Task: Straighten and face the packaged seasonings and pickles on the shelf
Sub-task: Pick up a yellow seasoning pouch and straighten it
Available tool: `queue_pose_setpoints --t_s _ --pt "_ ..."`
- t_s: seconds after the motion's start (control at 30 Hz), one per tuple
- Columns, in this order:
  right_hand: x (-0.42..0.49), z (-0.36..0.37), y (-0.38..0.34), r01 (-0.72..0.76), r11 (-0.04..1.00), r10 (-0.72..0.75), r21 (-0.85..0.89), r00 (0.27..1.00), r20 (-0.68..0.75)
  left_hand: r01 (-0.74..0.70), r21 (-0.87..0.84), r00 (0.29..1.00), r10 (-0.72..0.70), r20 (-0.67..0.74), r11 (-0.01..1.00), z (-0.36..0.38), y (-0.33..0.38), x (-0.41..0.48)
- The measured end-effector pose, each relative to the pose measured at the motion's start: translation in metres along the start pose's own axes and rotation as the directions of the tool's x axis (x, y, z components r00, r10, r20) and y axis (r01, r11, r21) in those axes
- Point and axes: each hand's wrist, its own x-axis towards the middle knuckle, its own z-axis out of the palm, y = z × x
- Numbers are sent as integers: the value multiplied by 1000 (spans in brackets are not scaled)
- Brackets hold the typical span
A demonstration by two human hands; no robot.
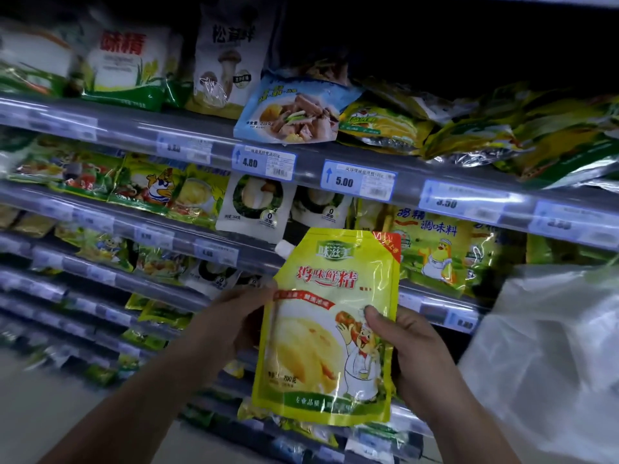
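Seasoning pouch (330,324), yellow, spouted, was upright and face-out in front of the shelf (335,152), off it. My left hand (234,316) pinched its left edge; right hand (407,349) clamped the right edge. Film looked soft, glossy, probably slippery; contents likely light. Side seams seemed the safest hold.

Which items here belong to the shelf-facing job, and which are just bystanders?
Job: yellow chicken-seasoning pouch held by left hand and right hand; tilted blue packet overhanging the shelf; slumped yellow-green packs.

Bystanders: price tags 4.80 and 5.00; white plastic bag.
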Motion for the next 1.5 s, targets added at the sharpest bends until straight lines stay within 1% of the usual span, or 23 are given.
queue_pose_setpoints --t_s 0.07,0.13,0.17,0.2,0.27,0.37,0.43,0.53,0.63,0.73,0.83,0.9,0.97,1.0,1.07,1.1,1.13,1.17,1.2,1.23,1.3,1.37,1.5 --pt "-7 6 6 9 998 -8 -57 1000 28 -118 120 993 119 1 986 -1 5 -4" --pt "-14 13 11 20 994 -17 -103 999 32 -256 209 966 255 32 944 5 13 -10" --pt "-16 17 11 15 995 -13 -96 1000 19 -298 210 954 301 19 931 8 16 -13" --pt "-18 22 11 16 997 -16 -71 1000 2 -314 185 948 317 14 931 10 18 -15" --pt "-18 30 8 60 998 -60 -3 998 -16 -318 114 948 315 43 941 9 19 -17" --pt "-13 41 2 117 992 -113 48 991 -78 -301 68 951 294 92 951 -2 20 -16" --pt "-9 49 1 97 989 -85 111 991 -107 -293 -5 953 292 74 956 -17 21 -10" --pt "-4 64 0 57 980 -39 190 995 -93 -247 -126 963 258 76 961 -40 27 -2" --pt "0 84 0 70 974 -55 216 996 -76 -263 -117 954 276 118 958 -59 33 4" --pt "6 101 0 126 970 -107 206 989 -104 -283 -49 931 286 228 958 -72 39 10" --pt "14 109 3 140 949 -103 283 985 -139 -190 -115 938 215 272 975 -82 45 20" --pt "17 111 5 116 942 -76 316 988 -135 -137 -137 944 172 283 981 -86 48 26" --pt "20 112 8 98 943 -62 318 991 -122 -118 -128 953 149 264 985 -88 51 30" --pt "18 113 9 98 948 -65 304 991 -117 -126 -114 955 152 253 985 -88 53 30" --pt "15 112 15 108 967 -95 231 993 -67 -209 -68 946 220 238 975 -87 57 31" --pt "14 112 21 108 981 -105 162 994 -27 -298 6 927 288 239 955 -86 58 30" --pt "13 112 28 105 991 -106 88 994 9 -407 127 895 368 252 904 -85 61 29" --pt "13 111 34 105 994 -106 32 994 21 -511 266 854 448 263 818 -83 63 27" --pt "13 111 41 117 993 -117 0 993 3 -564 369 826 495 270 739 -80 64 23" --pt "15 110 45 132 991 -133 -11 991 -25 -606 422 794 544 271 674 -77 64 20" --pt "17 109 45 154 988 -155 -7 987 -53 -649 457 752 605 262 609 -70 63 14" --pt "18 106 42 153 988 -153 -6 987 -50 -686 470 708 658 256 555 -65 62 11" --pt "21 95 39 123 992 -122 28 992 -15 -709 436 684 692 232 555 -58 61 11"
